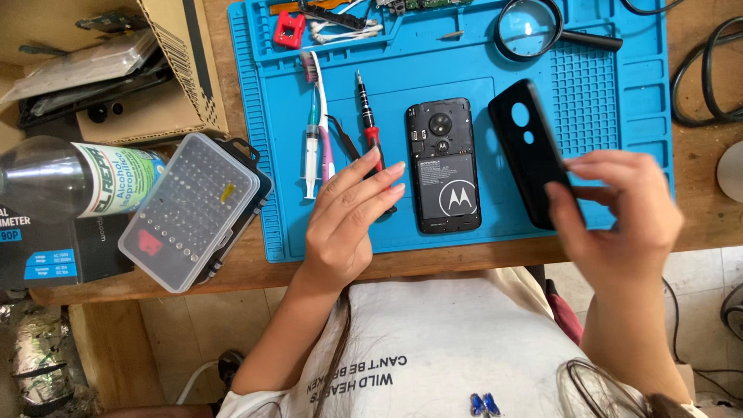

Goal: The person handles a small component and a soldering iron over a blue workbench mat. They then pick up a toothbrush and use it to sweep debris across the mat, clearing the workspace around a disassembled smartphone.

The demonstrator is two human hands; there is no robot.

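Black plastic phone back cover (529, 151): it is held in the right hand, tilted, above the right part of the mat, just beside the opened phone.
Far left: a brown cardboard box (166, 62) with flat parts inside stands on the wooden table (696, 209); below it a clear plastic bottle with a green and white label (73, 179) lies on its side.
Bit case: a clear plastic box of screwdriver bits (190, 210) lies tilted at the left edge of the blue silicone work mat (464, 62).
Tools on the mat: a white and pink toothbrush (319, 101), a clear syringe (311, 159), dark tweezers (344, 135) and a thin screwdriver with red grip (370, 124) lie side by side.
Left hand (348, 217): the fingers are open and stretched, they grasp nothing; the fingertips rest on the lower part of the screwdriver.
Black smartphone without its back cover (443, 164): it lies flat in the middle of the mat, between both hands.
Right hand (619, 213): the fingers are closed around the lower end of the cover.
Top right: a round magnifying glass with black handle (534, 31) lies on the mat.
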